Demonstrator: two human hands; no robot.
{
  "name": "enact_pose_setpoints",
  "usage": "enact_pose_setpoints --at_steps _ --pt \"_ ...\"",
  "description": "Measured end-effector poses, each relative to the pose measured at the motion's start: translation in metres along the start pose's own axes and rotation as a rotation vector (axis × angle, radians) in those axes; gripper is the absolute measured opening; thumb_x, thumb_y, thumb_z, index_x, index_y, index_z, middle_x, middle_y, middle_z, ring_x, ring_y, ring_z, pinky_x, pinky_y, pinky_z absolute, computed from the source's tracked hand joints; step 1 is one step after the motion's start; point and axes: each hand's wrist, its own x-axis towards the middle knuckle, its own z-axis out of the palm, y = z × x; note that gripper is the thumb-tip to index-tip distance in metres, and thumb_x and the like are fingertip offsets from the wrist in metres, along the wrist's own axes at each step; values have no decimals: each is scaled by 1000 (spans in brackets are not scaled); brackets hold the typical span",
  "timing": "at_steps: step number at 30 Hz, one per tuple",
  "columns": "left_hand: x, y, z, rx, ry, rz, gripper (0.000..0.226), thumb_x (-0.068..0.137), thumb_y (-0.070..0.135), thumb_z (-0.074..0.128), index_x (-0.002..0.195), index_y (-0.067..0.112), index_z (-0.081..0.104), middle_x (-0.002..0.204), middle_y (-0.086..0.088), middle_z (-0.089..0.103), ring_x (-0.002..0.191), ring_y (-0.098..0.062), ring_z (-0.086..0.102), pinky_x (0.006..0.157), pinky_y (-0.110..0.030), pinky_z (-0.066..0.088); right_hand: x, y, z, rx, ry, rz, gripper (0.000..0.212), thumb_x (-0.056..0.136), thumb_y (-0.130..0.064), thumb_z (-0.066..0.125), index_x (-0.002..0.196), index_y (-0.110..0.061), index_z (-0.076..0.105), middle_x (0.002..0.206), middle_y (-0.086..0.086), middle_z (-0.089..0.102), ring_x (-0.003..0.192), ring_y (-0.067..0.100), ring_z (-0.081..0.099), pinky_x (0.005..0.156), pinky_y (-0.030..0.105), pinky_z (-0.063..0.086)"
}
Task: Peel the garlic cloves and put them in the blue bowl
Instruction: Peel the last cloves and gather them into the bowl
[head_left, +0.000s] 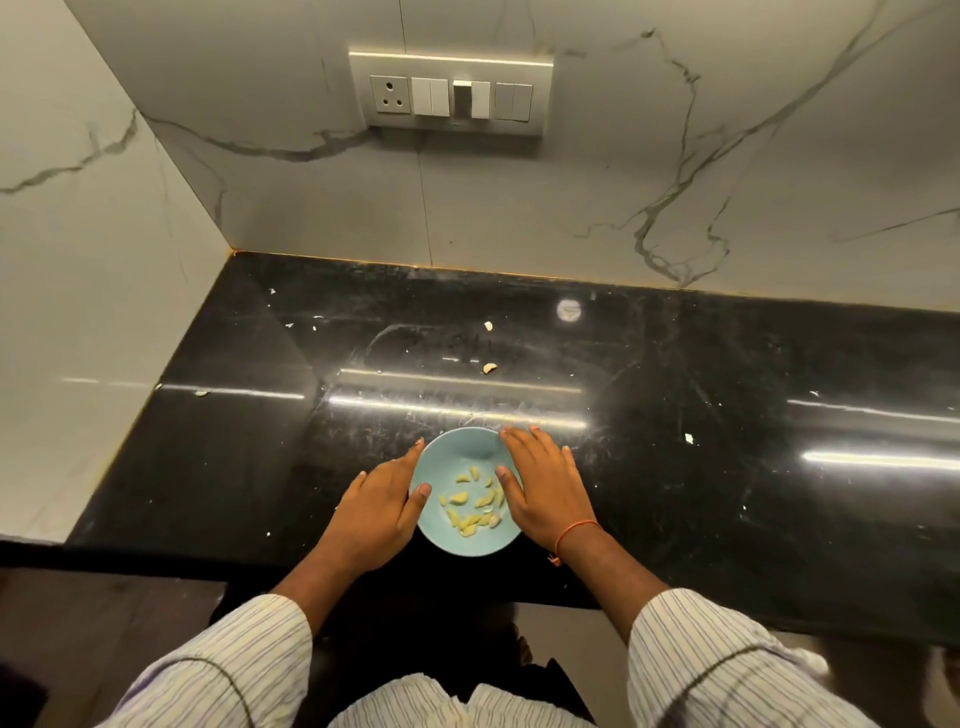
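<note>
Our left hand (382, 506) rests against the left side of the blue bowl (447, 540). Its fingers are straight and lie along the rim, and the thumb tip sits on the rim. Our right hand (540, 486) rests on the right side the same way, fingers straight, thumb on the rim. Neither hand curls around anything. We just cup the bowl between flat hands.

Inside the bowl lie the peeled garlic cloves (475, 504), pale yellow, gathered in the near half. An orange thread (574, 532) goes around our right wrist. Our striped sleeves (691, 654) are rolled back.

The bowl sits on a shiny black counter (727, 415), close to the near edge. The stone shows scratches and bright stripes of light. Small white bits of peel (689, 438) lie here and there. Two little garlic pieces (489, 368) lie farther back, well apart from the bowl.

Behind the counter stands a pale marble wall (675, 156) with grey veins. Another wall (67, 260) closes in the left side, so the counter ends in a corner there. On the back wall hangs a switch panel (451, 93) with a socket and some switches. We cannot read any writing on it.

To the right, the counter runs on out of view, with plenty of room. Behind the bowl there is open counter up to the wall.
</note>
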Motion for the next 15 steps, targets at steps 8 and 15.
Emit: enact_pose_setpoints --at_steps 8,15 --pt "80 5 -41 14 124 -46 57 105 39 56 157 22 41 155 -2 50 142 -28 45 111 -55 46 96 2 -38 33 84 13 69 103 -33 63 162 -14 33 167 6 36 152 28 33 124 40 32" --pt "207 26 -53 148 29 126 72 93 40 72 155 15 45 154 -9 45 138 -36 48 113 -49 44 228 9 -66 -280 -181 -53 125 82 -47 87 168 -12 3 177 4 -7 162 29 10 129 45 25"
